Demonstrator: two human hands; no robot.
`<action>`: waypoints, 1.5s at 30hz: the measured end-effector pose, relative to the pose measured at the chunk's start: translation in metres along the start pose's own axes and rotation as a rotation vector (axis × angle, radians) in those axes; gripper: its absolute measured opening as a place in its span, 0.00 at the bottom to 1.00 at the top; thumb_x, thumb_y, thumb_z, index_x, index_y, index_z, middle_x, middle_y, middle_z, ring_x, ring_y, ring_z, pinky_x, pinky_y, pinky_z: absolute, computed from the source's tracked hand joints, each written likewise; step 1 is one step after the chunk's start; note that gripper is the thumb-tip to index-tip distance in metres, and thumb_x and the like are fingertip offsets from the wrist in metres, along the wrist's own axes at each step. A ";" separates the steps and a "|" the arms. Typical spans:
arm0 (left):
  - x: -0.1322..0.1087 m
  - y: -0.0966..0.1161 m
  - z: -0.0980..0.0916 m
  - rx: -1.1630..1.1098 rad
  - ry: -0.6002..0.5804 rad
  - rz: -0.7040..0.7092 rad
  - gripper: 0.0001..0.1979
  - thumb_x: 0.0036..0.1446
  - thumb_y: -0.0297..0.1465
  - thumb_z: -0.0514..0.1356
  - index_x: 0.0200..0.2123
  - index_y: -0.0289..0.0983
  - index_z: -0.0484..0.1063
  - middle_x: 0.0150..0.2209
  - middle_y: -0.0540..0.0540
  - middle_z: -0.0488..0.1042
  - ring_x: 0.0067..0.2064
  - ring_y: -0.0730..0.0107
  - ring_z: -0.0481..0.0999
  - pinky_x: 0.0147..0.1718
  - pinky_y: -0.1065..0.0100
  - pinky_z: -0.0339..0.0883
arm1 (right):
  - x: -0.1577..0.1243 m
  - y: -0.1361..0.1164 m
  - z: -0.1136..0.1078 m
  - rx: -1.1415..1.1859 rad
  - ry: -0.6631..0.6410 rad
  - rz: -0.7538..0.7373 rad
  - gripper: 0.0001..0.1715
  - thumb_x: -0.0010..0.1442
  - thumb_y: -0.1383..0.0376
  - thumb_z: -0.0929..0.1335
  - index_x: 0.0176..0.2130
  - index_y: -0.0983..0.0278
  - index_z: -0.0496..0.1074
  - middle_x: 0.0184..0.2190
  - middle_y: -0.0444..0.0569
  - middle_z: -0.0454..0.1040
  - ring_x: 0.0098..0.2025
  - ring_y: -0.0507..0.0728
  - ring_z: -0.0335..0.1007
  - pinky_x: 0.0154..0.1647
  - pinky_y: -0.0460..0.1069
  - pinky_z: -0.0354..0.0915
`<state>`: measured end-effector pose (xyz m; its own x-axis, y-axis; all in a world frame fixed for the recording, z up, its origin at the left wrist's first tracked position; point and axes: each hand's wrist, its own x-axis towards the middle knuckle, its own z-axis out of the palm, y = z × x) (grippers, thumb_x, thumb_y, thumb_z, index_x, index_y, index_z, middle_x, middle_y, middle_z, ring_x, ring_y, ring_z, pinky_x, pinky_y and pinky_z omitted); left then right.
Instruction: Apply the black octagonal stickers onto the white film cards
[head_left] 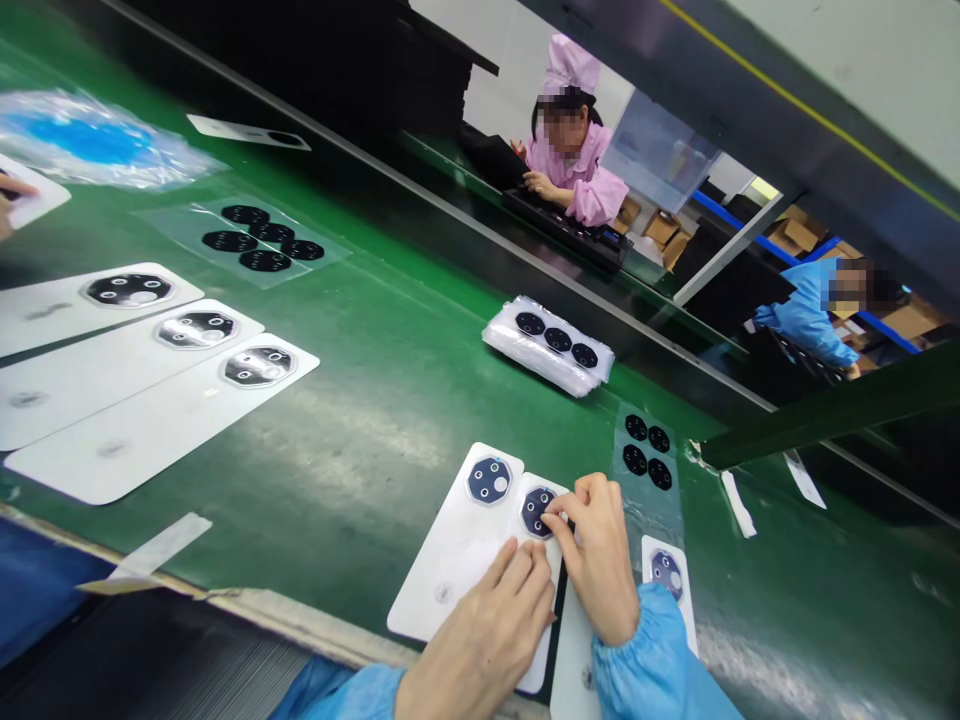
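Two white phone-shaped panels [465, 540] lie side by side before me, each with a black octagonal camera piece near its top. My left hand [491, 625] rests on them with its fingers stretched out, below the right one's camera piece. At that black octagonal sticker [535, 512], the thumb and forefinger of my right hand [600, 555] are closed in a pinch on its right edge. Another white panel [574, 650] sits partly hidden beneath my right wrist. Beyond my right sleeve shows a further panel [681, 560] with a camera piece.
A clear sheet of black stickers [649, 510] lies right of my hands; a stack of sticker sheets [547, 360] is farther back. Several panels [172, 420] and another sheet [300, 272] lie left. A green post [825, 405] slants at right. Two people [574, 160] work beyond.
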<state>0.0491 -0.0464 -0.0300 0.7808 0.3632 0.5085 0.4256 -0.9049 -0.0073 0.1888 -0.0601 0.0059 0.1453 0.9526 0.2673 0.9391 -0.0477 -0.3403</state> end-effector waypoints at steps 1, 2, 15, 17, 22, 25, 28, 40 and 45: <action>0.000 0.000 0.000 -0.004 -0.002 0.001 0.14 0.60 0.22 0.46 0.42 0.29 0.70 0.43 0.39 0.75 0.46 0.59 0.73 0.54 0.58 0.55 | 0.000 0.000 0.000 -0.003 0.012 -0.005 0.09 0.60 0.74 0.64 0.31 0.62 0.68 0.33 0.47 0.58 0.36 0.58 0.56 0.36 0.52 0.59; 0.001 0.000 0.000 -0.009 -0.005 0.000 0.14 0.60 0.22 0.46 0.42 0.29 0.70 0.43 0.39 0.75 0.46 0.59 0.73 0.54 0.58 0.55 | 0.000 0.000 0.001 -0.017 0.022 -0.014 0.09 0.61 0.73 0.63 0.31 0.62 0.68 0.32 0.47 0.58 0.36 0.57 0.56 0.35 0.52 0.59; 0.001 -0.001 0.001 -0.042 0.005 -0.013 0.14 0.62 0.22 0.44 0.42 0.30 0.69 0.43 0.40 0.75 0.44 0.61 0.73 0.53 0.59 0.57 | 0.011 0.002 -0.006 -0.005 -0.003 -0.012 0.08 0.60 0.72 0.65 0.30 0.61 0.69 0.32 0.46 0.58 0.36 0.58 0.57 0.36 0.52 0.59; 0.001 -0.001 0.000 -0.044 0.007 -0.012 0.14 0.61 0.22 0.44 0.41 0.29 0.69 0.43 0.39 0.74 0.45 0.61 0.73 0.53 0.59 0.57 | 0.016 0.001 -0.006 0.014 0.025 -0.004 0.08 0.60 0.72 0.65 0.31 0.61 0.70 0.33 0.47 0.58 0.38 0.58 0.57 0.38 0.53 0.60; 0.001 -0.001 0.000 -0.030 -0.028 0.006 0.14 0.61 0.22 0.45 0.42 0.30 0.69 0.42 0.40 0.75 0.45 0.60 0.73 0.53 0.59 0.56 | 0.021 -0.005 0.006 -0.027 -0.007 -0.013 0.10 0.59 0.75 0.65 0.29 0.63 0.69 0.32 0.47 0.58 0.35 0.57 0.55 0.36 0.52 0.58; 0.001 -0.002 0.000 -0.034 -0.015 0.002 0.13 0.61 0.23 0.46 0.41 0.30 0.69 0.42 0.40 0.75 0.44 0.61 0.73 0.53 0.60 0.56 | 0.021 -0.004 0.006 0.023 -0.012 0.010 0.09 0.58 0.74 0.67 0.29 0.62 0.70 0.33 0.46 0.58 0.38 0.58 0.56 0.38 0.52 0.59; 0.001 -0.002 -0.001 -0.048 -0.019 0.002 0.13 0.61 0.23 0.46 0.42 0.30 0.69 0.42 0.40 0.74 0.44 0.61 0.73 0.52 0.59 0.57 | 0.021 -0.004 0.005 0.006 0.011 0.001 0.09 0.60 0.74 0.65 0.30 0.62 0.69 0.32 0.46 0.58 0.37 0.57 0.56 0.38 0.53 0.59; -0.001 -0.001 0.011 -0.127 -0.001 -0.014 0.11 0.61 0.28 0.52 0.42 0.29 0.68 0.44 0.38 0.73 0.45 0.61 0.72 0.50 0.60 0.58 | 0.031 0.002 -0.002 0.179 -0.026 0.069 0.08 0.60 0.68 0.66 0.28 0.60 0.70 0.31 0.46 0.62 0.37 0.58 0.60 0.39 0.53 0.61; 0.002 -0.016 -0.008 -0.301 -0.011 -0.056 0.09 0.61 0.32 0.55 0.40 0.33 0.70 0.38 0.44 0.75 0.43 0.62 0.73 0.45 0.62 0.65 | 0.039 -0.025 0.001 0.237 -0.002 0.061 0.07 0.59 0.70 0.67 0.30 0.60 0.70 0.33 0.46 0.63 0.39 0.58 0.60 0.41 0.54 0.60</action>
<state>0.0400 -0.0331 -0.0221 0.7656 0.4150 0.4915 0.3148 -0.9080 0.2764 0.1706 -0.0212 0.0243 0.1981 0.9509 0.2379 0.8294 -0.0332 -0.5577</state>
